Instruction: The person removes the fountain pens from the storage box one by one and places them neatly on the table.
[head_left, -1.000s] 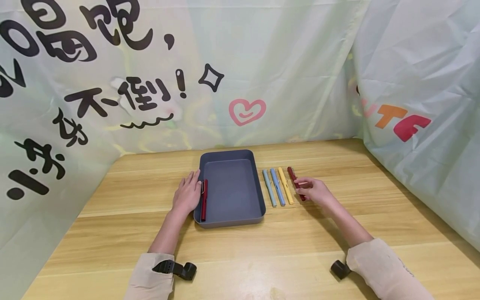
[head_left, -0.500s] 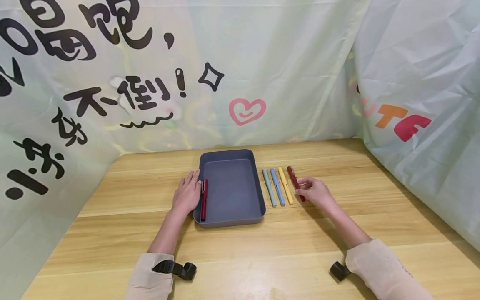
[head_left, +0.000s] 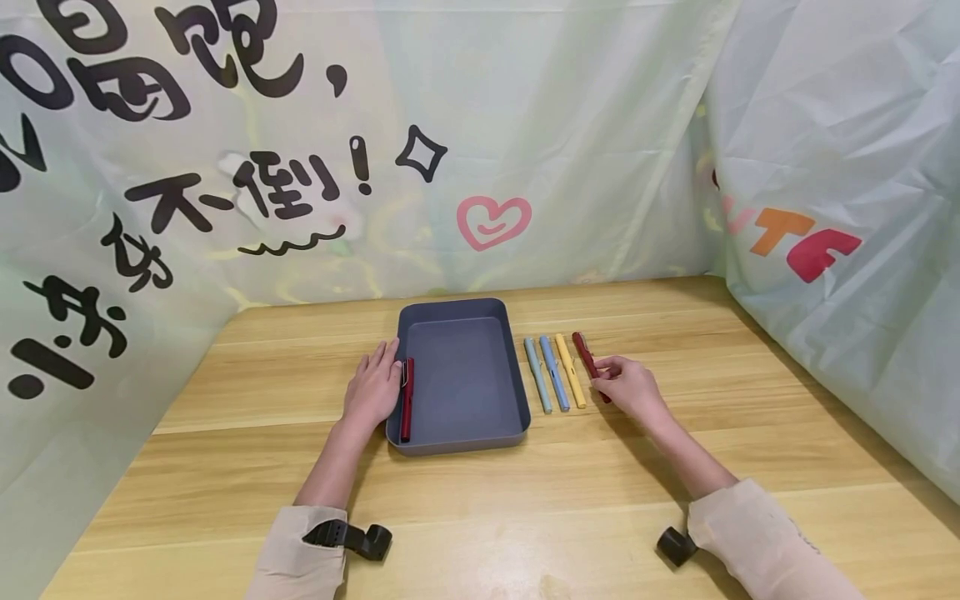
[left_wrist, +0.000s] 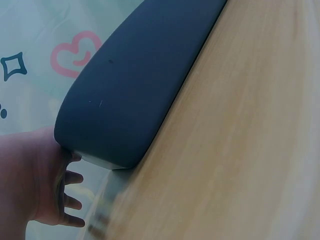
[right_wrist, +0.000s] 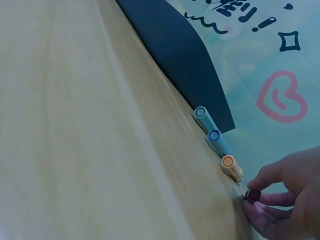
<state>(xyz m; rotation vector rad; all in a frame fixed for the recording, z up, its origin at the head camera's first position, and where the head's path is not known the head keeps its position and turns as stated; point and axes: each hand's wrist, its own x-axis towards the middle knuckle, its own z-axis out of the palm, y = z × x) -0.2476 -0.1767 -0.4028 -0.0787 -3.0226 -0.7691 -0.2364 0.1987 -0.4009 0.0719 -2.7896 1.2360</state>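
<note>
My left hand [head_left: 371, 387] rests along the left wall of a dark grey-blue rectangular tray [head_left: 457, 446], its fingers straight. Inside the tray, along that same wall, lies a dark red pen [head_left: 407, 408] with a metal clip. To the right of the tray, my right hand [head_left: 630, 387] pinches a second dark red pen [head_left: 582, 346] between thumb and fingers near its lower end. In the right wrist view that pen's round end [right_wrist: 253, 195] shows between the fingertips. The left wrist view shows the tray's outer wall [left_wrist: 120, 90] with the left hand [left_wrist: 37, 180] at its corner.
Between the tray and the right hand, a green-blue pen [head_left: 537, 375], a blue pen [head_left: 554, 373] and a yellow pen [head_left: 571, 372] lie side by side. They rest on a light wooden table [head_left: 480, 517]. A printed cloth [head_left: 585, 150] hangs behind and along both sides.
My right hand's fingers have drawn in slightly on the dark red pen, which stays in about the same place. The left hand, tray and other pens have not visibly moved.
</note>
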